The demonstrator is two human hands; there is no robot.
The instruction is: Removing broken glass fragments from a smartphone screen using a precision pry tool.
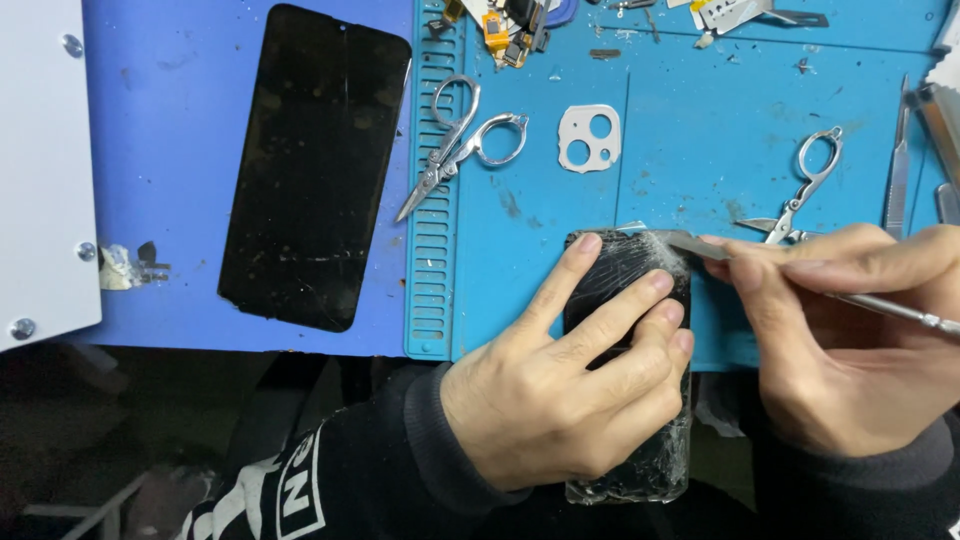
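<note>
A black phone [622, 268] with badly cracked glass lies upright on the blue work mat [690, 140], its lower end hanging over the mat's front edge. My left hand [560, 385] presses flat on it, fingers spread across the glass. My right hand [850, 335] grips a thin metal blade tool [690, 243], whose flat tip rests at the phone's shattered top right corner.
A black screen panel [312, 165] lies on the darker blue pad at left. Small scissors [455, 140] straddle the mat's ribbed strip; another pair of scissors [805, 185] sits right. A white camera-lens frame [588, 138], tweezers [897, 170] and small parts are farther back. A white box [40, 170] stands far left.
</note>
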